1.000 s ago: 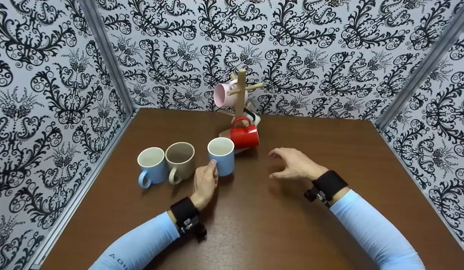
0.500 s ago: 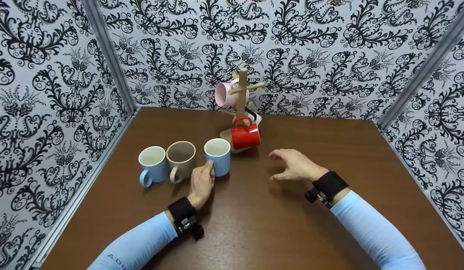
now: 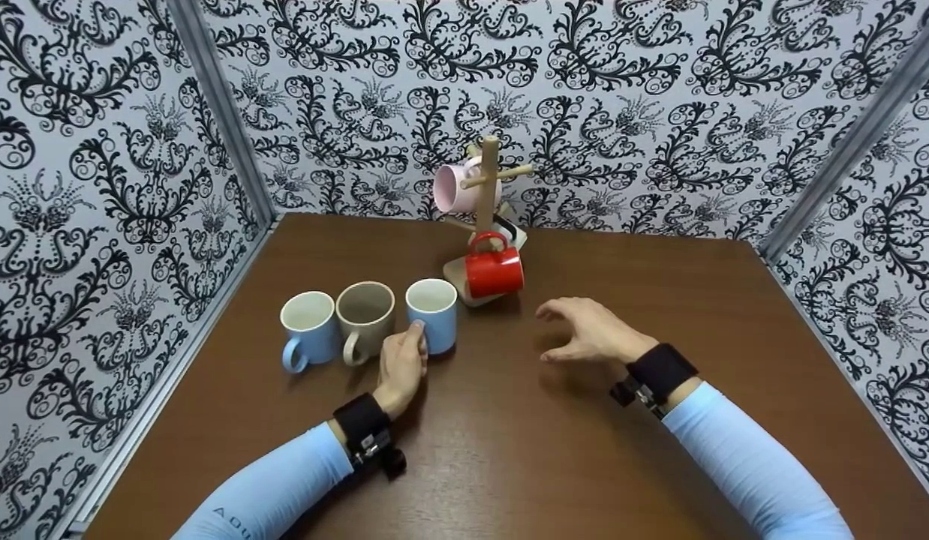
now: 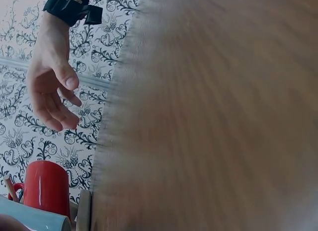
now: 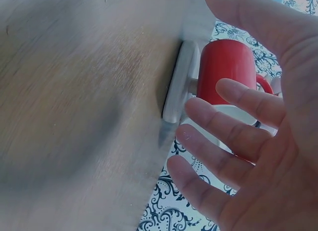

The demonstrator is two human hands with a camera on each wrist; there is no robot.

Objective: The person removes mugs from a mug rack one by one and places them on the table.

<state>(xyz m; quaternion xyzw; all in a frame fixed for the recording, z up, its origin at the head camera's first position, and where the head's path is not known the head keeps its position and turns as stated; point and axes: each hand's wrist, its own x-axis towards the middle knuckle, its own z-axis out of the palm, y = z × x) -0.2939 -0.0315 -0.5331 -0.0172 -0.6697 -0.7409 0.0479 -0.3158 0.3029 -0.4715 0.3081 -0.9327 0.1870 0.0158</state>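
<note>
My left hand (image 3: 402, 367) pinches the handle of a light blue mug (image 3: 440, 334) with a white inside, thumb on top. The mug stands upright; whether its base touches the table I cannot tell. To its left are a taupe mug (image 3: 377, 336) and a second light blue mug (image 3: 320, 341), handles toward me. My right hand (image 3: 596, 330) hovers over the table with fingers spread and slightly bent, holding nothing. A red mug (image 3: 496, 273) hangs by its handle low on a wooden mug tree (image 3: 488, 184), left of and beyond the right hand.
High on the mug tree hangs a pink mug (image 3: 453, 193). A white mug with a black handle (image 3: 515, 235) is partly hidden behind the post. The brown table (image 3: 494, 450) meets patterned walls (image 3: 622, 135) at the back and sides.
My left hand has moved the light blue mug a little left, away from the red mug and closer to the taupe one. The right hand has barely moved.
</note>
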